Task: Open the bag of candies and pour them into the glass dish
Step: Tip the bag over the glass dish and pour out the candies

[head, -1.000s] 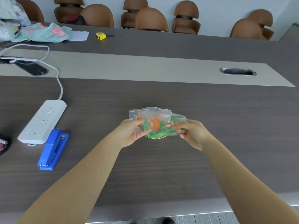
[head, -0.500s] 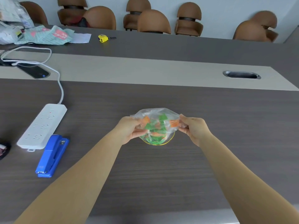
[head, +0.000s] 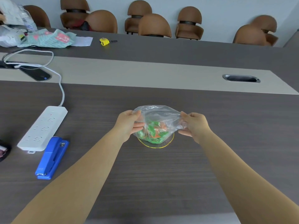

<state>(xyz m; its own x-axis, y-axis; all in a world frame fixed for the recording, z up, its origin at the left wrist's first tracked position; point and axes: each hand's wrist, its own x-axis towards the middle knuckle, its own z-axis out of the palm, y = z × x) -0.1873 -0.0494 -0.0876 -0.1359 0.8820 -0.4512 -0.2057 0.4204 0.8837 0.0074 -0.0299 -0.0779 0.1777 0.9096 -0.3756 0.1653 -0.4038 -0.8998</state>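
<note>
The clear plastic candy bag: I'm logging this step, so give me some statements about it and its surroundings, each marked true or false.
1. Both hands, left hand and right hand, grip the clear plastic bag of green and orange candies. True.
2. The bag is held over the yellow-rimmed glass dish. True.
3. The blue stapler lies to the right of the dish. False: it lies to the left, beside the white power strip.
4. The bag lies flat on the table. False: both hands hold it up.
</note>
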